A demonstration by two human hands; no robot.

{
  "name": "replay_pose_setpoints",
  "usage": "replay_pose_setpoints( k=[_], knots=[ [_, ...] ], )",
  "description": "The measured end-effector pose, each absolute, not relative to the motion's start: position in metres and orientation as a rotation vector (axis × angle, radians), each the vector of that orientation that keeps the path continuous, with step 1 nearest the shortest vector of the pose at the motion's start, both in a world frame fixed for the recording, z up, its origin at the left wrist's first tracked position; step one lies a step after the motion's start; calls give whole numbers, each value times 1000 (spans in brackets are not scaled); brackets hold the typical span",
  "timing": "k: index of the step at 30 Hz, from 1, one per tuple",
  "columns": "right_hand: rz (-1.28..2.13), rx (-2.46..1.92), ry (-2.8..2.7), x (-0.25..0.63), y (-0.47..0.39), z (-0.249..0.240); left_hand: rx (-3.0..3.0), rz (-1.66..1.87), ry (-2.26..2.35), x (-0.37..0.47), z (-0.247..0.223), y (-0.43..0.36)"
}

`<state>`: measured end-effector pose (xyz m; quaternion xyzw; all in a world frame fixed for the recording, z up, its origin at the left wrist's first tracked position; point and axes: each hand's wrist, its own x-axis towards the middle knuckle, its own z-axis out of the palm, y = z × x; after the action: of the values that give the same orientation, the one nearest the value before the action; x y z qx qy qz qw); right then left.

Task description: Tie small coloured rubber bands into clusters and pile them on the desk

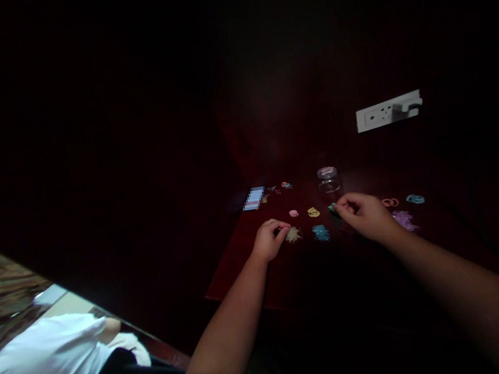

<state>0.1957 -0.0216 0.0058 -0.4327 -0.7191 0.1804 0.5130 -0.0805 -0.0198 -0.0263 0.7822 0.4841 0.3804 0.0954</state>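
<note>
My left hand (270,241) is closed, thumb and forefinger together at the edge of a pile of small pale pieces (293,234). Whatever those fingertips hold is too small to make out. Further right, my right hand (364,213) pinches at a small bunch of green hair ties (331,207). Between the hands lie yellow hair ties (313,212) and a pile of small blue pieces (321,233). A pink hair tie bundle (293,213) rests beyond my left fingertips. Purple pieces (405,221) lie partly behind my right wrist.
A lidded clear jar (328,181) stands at the back of the dark red table (238,275). A phone (253,199) lies back left. Orange (390,202) and blue hair ties (415,199) are at right. A wall socket (387,112) holds a plug. A person in white (46,364) is lower left.
</note>
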Motion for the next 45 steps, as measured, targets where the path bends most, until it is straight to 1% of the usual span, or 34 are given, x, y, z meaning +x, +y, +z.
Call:
replay_pose_setpoints(
  k=[4,8,11,18,25,36,41,45],
  knots=[
    [400,-1038,-1738,196,-22,7,2259,1162,1424,-84,-29,-17],
    [404,-1028,-1765,195,-22,7,2141,1238,1556,-91,-33,-4],
    [419,-1017,-1782,193,-23,5,2113,1229,1678,-96,-36,15],
    [402,-996,-1825,190,-23,4,2176,1022,1863,-93,-36,65],
    [332,-990,-1856,189,-22,5,2315,825,1863,-85,-33,102],
    [239,-972,-1882,188,-24,6,2372,525,1928,-82,-39,150],
    [219,-971,-1848,186,-23,5,2378,551,1984,-82,-38,158],
    [213,-967,-1840,185,-24,8,2410,693,1973,-79,-33,150]
  ],
)
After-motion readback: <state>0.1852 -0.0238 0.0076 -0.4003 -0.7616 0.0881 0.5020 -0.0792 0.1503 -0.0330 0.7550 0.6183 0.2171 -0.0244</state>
